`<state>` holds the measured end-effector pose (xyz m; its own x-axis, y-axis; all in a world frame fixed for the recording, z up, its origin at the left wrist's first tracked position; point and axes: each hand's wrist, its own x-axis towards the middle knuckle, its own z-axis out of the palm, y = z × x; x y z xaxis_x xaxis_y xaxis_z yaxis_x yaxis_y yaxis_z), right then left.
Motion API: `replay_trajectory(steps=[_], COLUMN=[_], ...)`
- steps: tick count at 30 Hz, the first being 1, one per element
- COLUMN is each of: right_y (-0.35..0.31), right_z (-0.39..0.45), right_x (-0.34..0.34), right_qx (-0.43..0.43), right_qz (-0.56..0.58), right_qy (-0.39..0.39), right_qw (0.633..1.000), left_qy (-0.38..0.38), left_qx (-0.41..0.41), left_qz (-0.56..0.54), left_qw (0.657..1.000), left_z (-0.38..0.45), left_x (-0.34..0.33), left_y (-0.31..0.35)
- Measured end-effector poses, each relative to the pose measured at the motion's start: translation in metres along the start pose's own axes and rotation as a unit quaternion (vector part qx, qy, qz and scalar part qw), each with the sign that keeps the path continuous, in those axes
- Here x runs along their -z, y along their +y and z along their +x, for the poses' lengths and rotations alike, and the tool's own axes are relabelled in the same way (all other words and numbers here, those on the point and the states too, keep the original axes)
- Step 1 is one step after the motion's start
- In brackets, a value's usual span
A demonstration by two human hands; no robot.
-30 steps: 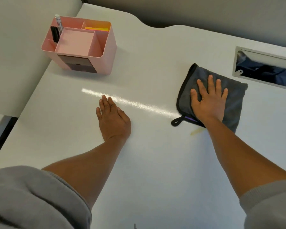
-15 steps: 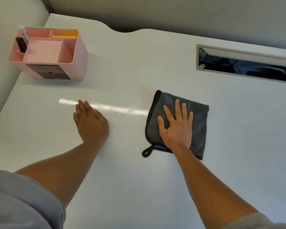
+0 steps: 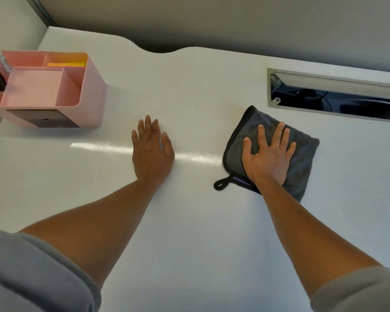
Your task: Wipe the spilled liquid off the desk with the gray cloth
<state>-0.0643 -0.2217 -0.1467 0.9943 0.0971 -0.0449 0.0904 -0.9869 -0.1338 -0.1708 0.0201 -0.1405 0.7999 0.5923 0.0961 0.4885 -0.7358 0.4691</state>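
The gray cloth (image 3: 303,161), folded and edged in black with a hanging loop at its near left corner, lies flat on the white desk (image 3: 189,233) right of centre. My right hand (image 3: 268,158) presses down on it with a flat palm and spread fingers. My left hand (image 3: 152,152) rests flat on the bare desk to the left of the cloth, apart from it, holding nothing. No liquid shows on the desk; a bright streak of reflected light runs between my hands.
A pink desk organizer (image 3: 92,86) with a marker and yellow notes stands at the far left. A cable slot (image 3: 333,86) opens in the desk just behind the cloth. Grey walls border the desk's far and left edges.
My right hand slid the cloth toward me and left over a yellowish streak, then back out toward the cable slot. My left hand shifted right and spread its fingers.
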Motion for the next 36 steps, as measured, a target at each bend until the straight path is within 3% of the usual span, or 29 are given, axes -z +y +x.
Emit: replay_trajectory(steps=[11,22,28,32,36], right_y=[-0.04,-0.137,-0.22,-0.267,-0.271], right_z=[0.091,0.181,0.19,0.178,0.174], right_x=[-0.003,-0.009,-0.018,-0.026,-0.027], right_qx=[0.054,0.1,0.239,0.365,0.451], right_qz=[-0.006,0.002,-0.005,-0.027,-0.026], right_qy=[0.003,-0.019,-0.043,-0.064,-0.073], right_qw=[0.999,0.995,0.97,0.928,0.889], left_qy=[-0.022,-0.016,-0.019,-0.012,-0.006], left_qx=[0.003,0.012,0.013,0.031,0.064], left_qz=[0.003,0.058,0.066,0.083,0.078], left_qw=[1.0,0.998,0.998,0.996,0.995], left_z=[0.057,0.059,0.059,0.059,0.058], left_x=[-0.027,-0.028,-0.03,-0.03,-0.031], left_y=[0.017,0.022,0.023,0.022,0.021])
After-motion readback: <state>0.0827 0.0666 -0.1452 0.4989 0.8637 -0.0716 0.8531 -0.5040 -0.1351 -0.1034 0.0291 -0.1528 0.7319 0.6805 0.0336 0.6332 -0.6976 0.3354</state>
